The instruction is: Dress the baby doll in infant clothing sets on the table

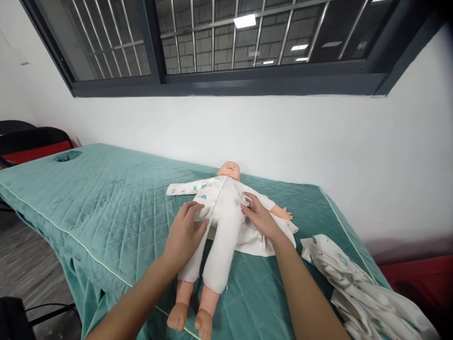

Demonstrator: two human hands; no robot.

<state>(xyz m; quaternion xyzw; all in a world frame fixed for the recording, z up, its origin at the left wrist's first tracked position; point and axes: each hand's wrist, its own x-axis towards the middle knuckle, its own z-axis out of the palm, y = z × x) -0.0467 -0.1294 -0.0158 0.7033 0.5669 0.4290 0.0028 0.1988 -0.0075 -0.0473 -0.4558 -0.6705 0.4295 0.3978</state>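
A baby doll (pixel 226 203) with a white cloth body lies on its back, head towards the wall and bare feet towards me. A white baby shirt (pixel 207 194) with small green prints is partly on it. One sleeve stretches out flat to the left; from the other sleeve the doll's hand (pixel 282 212) sticks out. The shirt's right part is spread beneath and beside the body. My left hand (pixel 186 231) is at the doll's left-hand side in view, thumb and fingers apart by the shirt's edge. My right hand (pixel 258 215) pinches the shirt's fabric at the other side.
A green quilted cover (pixel 116 208) with a face hole at the far left drapes the bed. White printed clothing (pixel 368 293) lies crumpled at the right. A black and red chair (pixel 37 144) stands beyond the left end. A wall and barred window are behind.
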